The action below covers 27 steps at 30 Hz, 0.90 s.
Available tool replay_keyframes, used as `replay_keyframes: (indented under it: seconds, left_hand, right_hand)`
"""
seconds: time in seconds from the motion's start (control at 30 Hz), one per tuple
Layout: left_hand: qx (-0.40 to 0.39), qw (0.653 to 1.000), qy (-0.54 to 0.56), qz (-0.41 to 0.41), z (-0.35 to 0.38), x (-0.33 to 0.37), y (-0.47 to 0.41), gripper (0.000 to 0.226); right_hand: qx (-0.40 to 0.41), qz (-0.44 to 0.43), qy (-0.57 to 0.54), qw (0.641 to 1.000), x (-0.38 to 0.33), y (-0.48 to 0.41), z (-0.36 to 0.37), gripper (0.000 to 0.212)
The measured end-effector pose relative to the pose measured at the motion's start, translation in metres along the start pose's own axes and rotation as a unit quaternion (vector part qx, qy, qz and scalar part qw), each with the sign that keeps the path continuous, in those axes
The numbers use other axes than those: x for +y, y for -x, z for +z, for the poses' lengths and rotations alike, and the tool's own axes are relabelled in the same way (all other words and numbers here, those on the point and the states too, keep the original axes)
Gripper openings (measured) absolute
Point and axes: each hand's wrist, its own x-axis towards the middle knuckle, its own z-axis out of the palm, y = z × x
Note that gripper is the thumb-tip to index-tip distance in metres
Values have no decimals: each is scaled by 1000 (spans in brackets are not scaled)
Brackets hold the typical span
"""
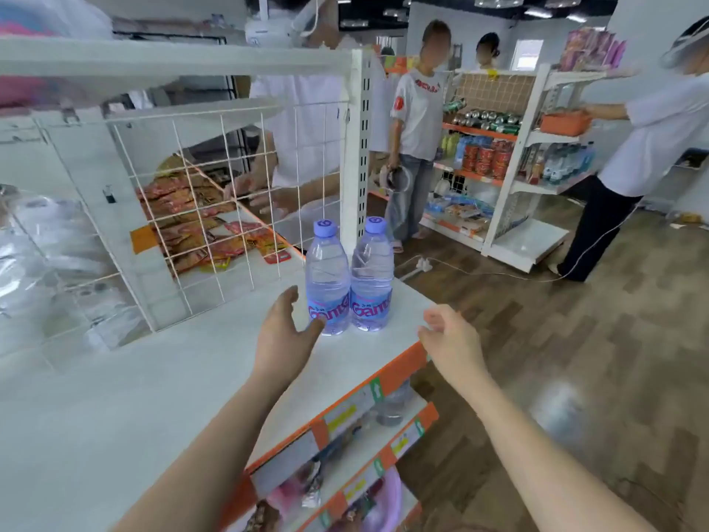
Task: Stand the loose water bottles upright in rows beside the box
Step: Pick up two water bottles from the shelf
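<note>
Two clear water bottles with lilac caps and labels stand upright side by side near the right end of a white shelf (161, 378). The left bottle (327, 278) touches the right bottle (371, 274). My left hand (286, 332) is just left of the left bottle, fingers spread and relaxed, with a fingertip at its label. My right hand (447, 335) hovers past the shelf's right front corner, loosely curled and holding nothing. No box is in view.
A white wire grid panel (230, 209) stands behind the bottles, with snack packets (192, 220) beyond it. A white upright post (358, 147) rises behind the right bottle. Orange-edged lower shelves (345, 416) sit below. People stand by a stocked rack (495, 155) across the wooden floor.
</note>
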Motion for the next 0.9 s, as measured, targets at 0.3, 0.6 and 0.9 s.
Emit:
replay_keyframes:
  seconds: [0.3,0.6,0.9]
  left_hand:
    - [-71,997,-10,-6,22,18,-70,61]
    - [-143,984,-45,94,62,50,-113,75]
    - [-264,943,9,200,220,167,-122,71]
  right_hand:
    - [-101,-66,-104,987,-42,-82,50,58]
    - [-37,-26,-102,994,-13,-104,-11,59]
    - [96,27,-120,988,88,-132,-147,44]
